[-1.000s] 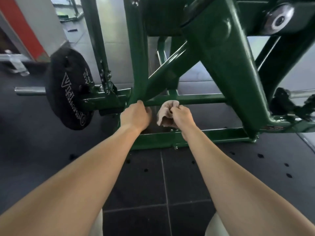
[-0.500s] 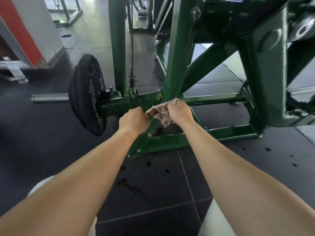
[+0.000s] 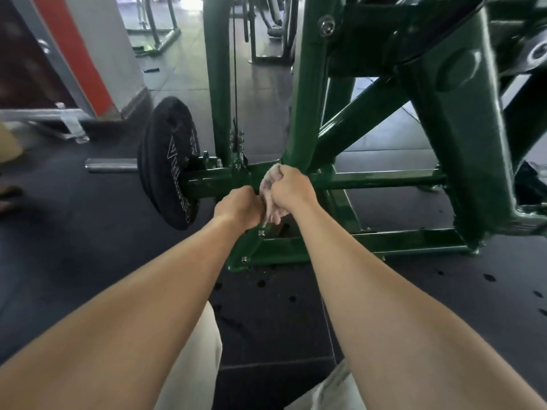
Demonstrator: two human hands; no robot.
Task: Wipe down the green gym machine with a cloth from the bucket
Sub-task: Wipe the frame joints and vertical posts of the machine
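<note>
Bunching the cloth point(image 3: 270, 199) in my right hand point(image 3: 291, 190), fingers curled tight round it, I press it where the upright point(image 3: 305, 113) of the green machine point(image 3: 461, 143) meets its crossbar point(image 3: 379, 180). My left hand point(image 3: 239, 207) is curled just beside it; I cannot tell what it holds. The crossbar runs rightward from my grip, so my right hand is nearer.

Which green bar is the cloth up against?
The leaning middle post, at its foot. The right hand holds the cloth there; the straight post by the weight plate and the thick arm at right are apart from it.
</note>
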